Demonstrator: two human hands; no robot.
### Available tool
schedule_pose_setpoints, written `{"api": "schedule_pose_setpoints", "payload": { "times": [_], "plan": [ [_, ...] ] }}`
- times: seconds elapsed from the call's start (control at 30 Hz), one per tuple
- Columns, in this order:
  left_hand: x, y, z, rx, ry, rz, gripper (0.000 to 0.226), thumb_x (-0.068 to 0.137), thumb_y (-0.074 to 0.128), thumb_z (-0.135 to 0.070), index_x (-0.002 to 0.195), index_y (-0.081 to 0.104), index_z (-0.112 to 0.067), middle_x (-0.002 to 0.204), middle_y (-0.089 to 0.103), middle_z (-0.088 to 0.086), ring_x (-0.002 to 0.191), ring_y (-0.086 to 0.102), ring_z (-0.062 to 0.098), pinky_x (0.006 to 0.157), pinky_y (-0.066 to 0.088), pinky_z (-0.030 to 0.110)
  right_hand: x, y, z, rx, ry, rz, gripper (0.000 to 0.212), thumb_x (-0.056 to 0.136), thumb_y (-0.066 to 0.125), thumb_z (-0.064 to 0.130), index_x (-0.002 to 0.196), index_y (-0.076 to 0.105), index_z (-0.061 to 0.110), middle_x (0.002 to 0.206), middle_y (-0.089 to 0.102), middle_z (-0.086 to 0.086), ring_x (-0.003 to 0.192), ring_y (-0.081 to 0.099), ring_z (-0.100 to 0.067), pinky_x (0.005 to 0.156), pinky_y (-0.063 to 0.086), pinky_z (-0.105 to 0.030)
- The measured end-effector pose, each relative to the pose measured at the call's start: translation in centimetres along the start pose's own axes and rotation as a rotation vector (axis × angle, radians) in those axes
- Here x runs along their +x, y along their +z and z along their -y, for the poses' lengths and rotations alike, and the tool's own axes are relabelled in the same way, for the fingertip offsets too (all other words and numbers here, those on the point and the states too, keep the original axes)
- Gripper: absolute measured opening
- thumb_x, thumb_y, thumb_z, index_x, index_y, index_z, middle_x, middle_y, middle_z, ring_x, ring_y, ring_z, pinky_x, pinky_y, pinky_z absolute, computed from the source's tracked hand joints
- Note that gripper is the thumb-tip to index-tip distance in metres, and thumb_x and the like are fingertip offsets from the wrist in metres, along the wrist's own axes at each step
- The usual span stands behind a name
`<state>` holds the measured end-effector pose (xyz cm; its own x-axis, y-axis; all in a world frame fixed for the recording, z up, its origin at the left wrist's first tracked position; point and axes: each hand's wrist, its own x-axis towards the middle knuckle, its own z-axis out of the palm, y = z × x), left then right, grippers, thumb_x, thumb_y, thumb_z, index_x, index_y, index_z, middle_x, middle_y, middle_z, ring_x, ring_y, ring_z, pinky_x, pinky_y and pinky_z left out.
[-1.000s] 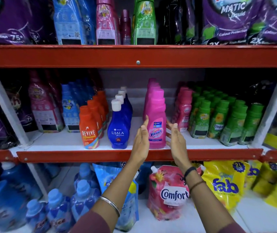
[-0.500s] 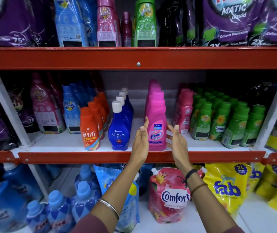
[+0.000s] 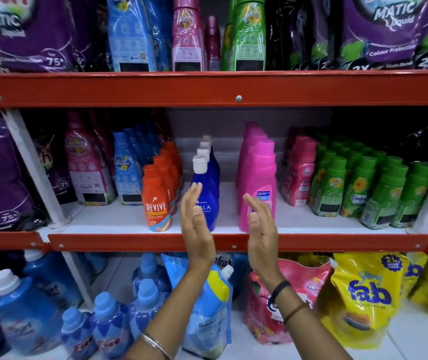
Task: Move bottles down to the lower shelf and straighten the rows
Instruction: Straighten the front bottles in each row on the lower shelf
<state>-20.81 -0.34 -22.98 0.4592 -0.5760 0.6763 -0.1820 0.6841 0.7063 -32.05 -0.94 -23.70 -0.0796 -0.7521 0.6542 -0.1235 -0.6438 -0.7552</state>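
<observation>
On the middle shelf [image 3: 119, 221] stand rows of bottles running front to back. The orange Revive row [image 3: 157, 197] is on the left, the blue Ujala row [image 3: 209, 178] with white caps is in the centre, and the pink Vanish row [image 3: 257, 172] is to its right. My left hand [image 3: 194, 224] is raised flat with fingers apart, in front of the front blue Ujala bottle. My right hand [image 3: 261, 229] is also flat and empty, in front of the front pink Vanish bottle. Neither hand grips anything. A gap of bare shelf lies between the blue and pink rows.
Green Comfort bottles [image 3: 358, 188] and small pink bottles [image 3: 298, 172] fill the shelf's right part. Pouches and taller bottles [image 3: 186, 37] stand on the top shelf. Below are a pink Comfort pouch [image 3: 309, 289], yellow Fab pouches [image 3: 368, 294] and blue bottles [image 3: 103, 318]. Red shelf edges [image 3: 233, 242] run across.
Both hands have shifted left, away from flanking the front pink Vanish bottle. The left hand now stands before the blue Ujala bottle and the right before the pink one.
</observation>
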Motion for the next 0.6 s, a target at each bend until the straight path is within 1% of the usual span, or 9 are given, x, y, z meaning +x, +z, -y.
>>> {"api": "schedule_pose_setpoints", "payload": {
  "times": [0.07, 0.1, 0.17, 0.23, 0.27, 0.3, 0.43, 0.57, 0.6],
  "plan": [
    [1.1, -1.6, 0.3, 0.035, -0.049, 0.001, 0.050, 0.095, 0.024, -0.067, 0.133, 0.046, -0.043, 0.147, 0.044, -0.002, 0.137, 0.036, 0.001, 0.116, 0.028, 0.027, 0.1, 2.1, 0.3, 0.030, 0.078, 0.072, 0.051, 0.090, 0.029, 0.054, 0.129, 0.051, 0.029, 0.134, 0.054, 0.009, 0.129, 0.046, -0.003, 0.111, 0.034, -0.023],
    [1.7, -2.2, 0.5, 0.039, -0.104, 0.030, 0.053, 0.093, 0.023, -0.067, 0.133, 0.044, -0.041, 0.147, 0.043, -0.004, 0.136, 0.035, -0.003, 0.117, 0.027, 0.028, 0.3, 3.1, 0.4, 0.047, 0.124, 0.100, 0.048, 0.089, 0.028, 0.057, 0.127, 0.049, 0.036, 0.132, 0.053, 0.016, 0.128, 0.046, -0.001, 0.113, 0.034, -0.027],
    [2.6, -3.1, 1.4, 0.005, -0.219, 0.118, 0.059, 0.088, 0.023, -0.073, 0.134, 0.043, -0.043, 0.149, 0.041, -0.008, 0.137, 0.035, -0.001, 0.119, 0.028, 0.038, 0.8, 4.6, 0.0, 0.114, 0.245, 0.123, 0.051, 0.085, 0.026, 0.068, 0.123, 0.049, 0.043, 0.128, 0.052, 0.023, 0.127, 0.046, 0.003, 0.115, 0.034, -0.034],
    [3.1, -3.7, 1.9, -0.041, -0.295, 0.189, 0.069, 0.081, 0.026, -0.084, 0.135, 0.043, -0.045, 0.151, 0.041, -0.008, 0.138, 0.038, 0.006, 0.118, 0.030, 0.046, 1.5, 5.6, -0.4, 0.189, 0.365, 0.115, 0.077, 0.077, 0.026, 0.084, 0.128, 0.054, 0.033, 0.133, 0.056, 0.013, 0.129, 0.048, -0.004, 0.115, 0.035, -0.043],
    [3.2, -3.9, 2.1, -0.059, -0.320, 0.215, 0.074, 0.078, 0.028, -0.088, 0.136, 0.044, -0.045, 0.150, 0.042, -0.008, 0.138, 0.039, 0.007, 0.117, 0.032, 0.048, 1.8, 5.9, -0.5, 0.213, 0.400, 0.112, 0.087, 0.074, 0.027, 0.087, 0.130, 0.055, 0.027, 0.135, 0.058, 0.006, 0.129, 0.050, -0.008, 0.114, 0.037, -0.046],
    [3.3, -4.1, 2.3, -0.065, -0.343, 0.237, 0.076, 0.075, 0.029, -0.091, 0.135, 0.046, -0.046, 0.150, 0.043, -0.008, 0.137, 0.041, 0.009, 0.116, 0.033, 0.050, 2.0, 6.0, -0.5, 0.231, 0.419, 0.107, 0.091, 0.073, 0.028, 0.088, 0.130, 0.056, 0.023, 0.135, 0.060, 0.002, 0.128, 0.053, -0.011, 0.112, 0.039, -0.046],
    [3.5, -4.5, 2.5, -0.057, -0.374, 0.261, 0.067, 0.070, 0.027, -0.095, 0.120, 0.052, -0.058, 0.148, 0.045, -0.008, 0.137, 0.042, 0.012, 0.115, 0.033, 0.052, 2.4, 6.2, -0.5, 0.279, 0.451, 0.086, 0.087, 0.079, 0.027, 0.077, 0.131, 0.055, 0.013, 0.134, 0.061, -0.009, 0.120, 0.059, -0.012, 0.105, 0.048, -0.040],
    [3.5, -4.5, 2.7, -0.060, -0.359, 0.283, 0.060, 0.072, 0.028, -0.095, 0.117, 0.053, -0.063, 0.149, 0.045, -0.005, 0.137, 0.042, 0.015, 0.114, 0.033, 0.053, 2.4, 6.3, -1.0, 0.317, 0.439, 0.078, 0.081, 0.081, 0.026, 0.066, 0.131, 0.054, 0.010, 0.133, 0.061, -0.010, 0.115, 0.060, -0.004, 0.087, 0.053, -0.016],
    [3.5, -4.6, 2.6, -0.060, -0.358, 0.292, 0.059, 0.071, 0.028, -0.095, 0.116, 0.052, -0.065, 0.150, 0.044, -0.006, 0.138, 0.041, 0.015, 0.114, 0.033, 0.053, 2.4, 6.3, -1.0, 0.326, 0.433, 0.074, 0.081, 0.081, 0.026, 0.066, 0.132, 0.054, 0.008, 0.132, 0.061, -0.010, 0.112, 0.060, -0.001, 0.083, 0.053, -0.013]
  ]
}}
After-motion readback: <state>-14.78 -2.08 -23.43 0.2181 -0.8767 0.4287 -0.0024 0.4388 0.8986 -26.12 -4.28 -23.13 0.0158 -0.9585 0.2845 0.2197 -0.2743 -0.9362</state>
